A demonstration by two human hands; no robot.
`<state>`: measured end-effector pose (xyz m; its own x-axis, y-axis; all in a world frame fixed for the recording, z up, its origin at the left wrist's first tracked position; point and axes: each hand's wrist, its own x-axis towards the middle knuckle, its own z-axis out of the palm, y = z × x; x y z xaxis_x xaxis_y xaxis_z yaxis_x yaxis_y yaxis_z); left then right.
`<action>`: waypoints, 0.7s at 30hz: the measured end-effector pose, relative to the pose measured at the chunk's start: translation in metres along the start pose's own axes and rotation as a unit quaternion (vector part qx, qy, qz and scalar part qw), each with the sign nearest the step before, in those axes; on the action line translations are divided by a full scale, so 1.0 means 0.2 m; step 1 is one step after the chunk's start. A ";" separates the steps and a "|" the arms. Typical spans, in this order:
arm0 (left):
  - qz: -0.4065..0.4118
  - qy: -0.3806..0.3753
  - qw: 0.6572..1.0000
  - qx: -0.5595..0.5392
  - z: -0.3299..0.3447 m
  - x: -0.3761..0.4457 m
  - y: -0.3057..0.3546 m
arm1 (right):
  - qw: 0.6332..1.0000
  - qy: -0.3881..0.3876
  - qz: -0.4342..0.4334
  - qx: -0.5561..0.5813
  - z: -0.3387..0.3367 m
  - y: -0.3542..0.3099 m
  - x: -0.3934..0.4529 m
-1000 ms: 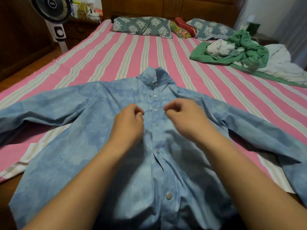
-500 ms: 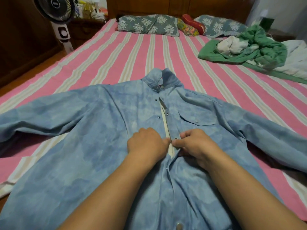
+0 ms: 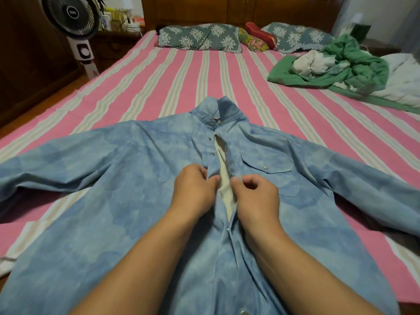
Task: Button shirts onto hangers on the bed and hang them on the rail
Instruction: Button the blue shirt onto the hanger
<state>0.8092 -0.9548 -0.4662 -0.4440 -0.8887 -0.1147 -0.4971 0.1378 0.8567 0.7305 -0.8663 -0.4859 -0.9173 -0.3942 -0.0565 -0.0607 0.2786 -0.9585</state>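
Note:
A light blue long-sleeved shirt (image 3: 127, 183) lies face up on the pink striped bed (image 3: 172, 83), sleeves spread to both sides and collar pointing away from me. Its front placket gapes at chest height, showing a pale lining, and two snaps above the gap are undone. My left hand (image 3: 193, 189) pinches the left edge of the placket. My right hand (image 3: 254, 194) pinches the right edge, just across the gap. No hanger or rail is visible.
A crumpled green garment (image 3: 354, 64) with whitish cloth lies on the bed's far right. Several pillows (image 3: 200, 39) line the wooden headboard. A standing fan (image 3: 72, 14) is at the bed's left side, beside dark wooden furniture.
The placket was shut a second ago; now it gapes wide at the chest. Both hands slid down the front, then pulled its two edges apart. The view has tilted up a little.

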 end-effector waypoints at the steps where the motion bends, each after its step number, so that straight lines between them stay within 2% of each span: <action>1: -0.053 -0.036 0.993 -0.096 0.00 0.00 0.00 | 1.000 0.004 -0.006 0.023 0.00 -0.01 -0.01; 3: -0.124 -0.061 0.970 -0.199 0.02 0.01 -0.02 | 0.999 0.001 -0.023 0.038 0.01 -0.01 -0.03; 9: -0.113 -0.061 0.976 -0.175 0.06 0.01 -0.05 | 0.996 -0.048 -0.057 -0.052 0.04 0.01 -0.03; 17: -0.154 -0.062 0.947 -0.276 0.05 0.03 -0.08 | 0.996 -0.033 -0.022 -0.083 0.05 0.03 -0.01; 21: -0.149 -0.044 0.945 -0.287 0.06 0.02 -0.08 | 0.995 -0.042 -0.015 -0.084 0.05 0.02 -0.01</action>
<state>0.8059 -0.9543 -0.4863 -0.4209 -0.8071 -0.4141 -0.1352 -0.3956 0.9084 0.7362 -0.8728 -0.4930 -0.8780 -0.4750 -0.0587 -0.1588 0.4049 -0.9004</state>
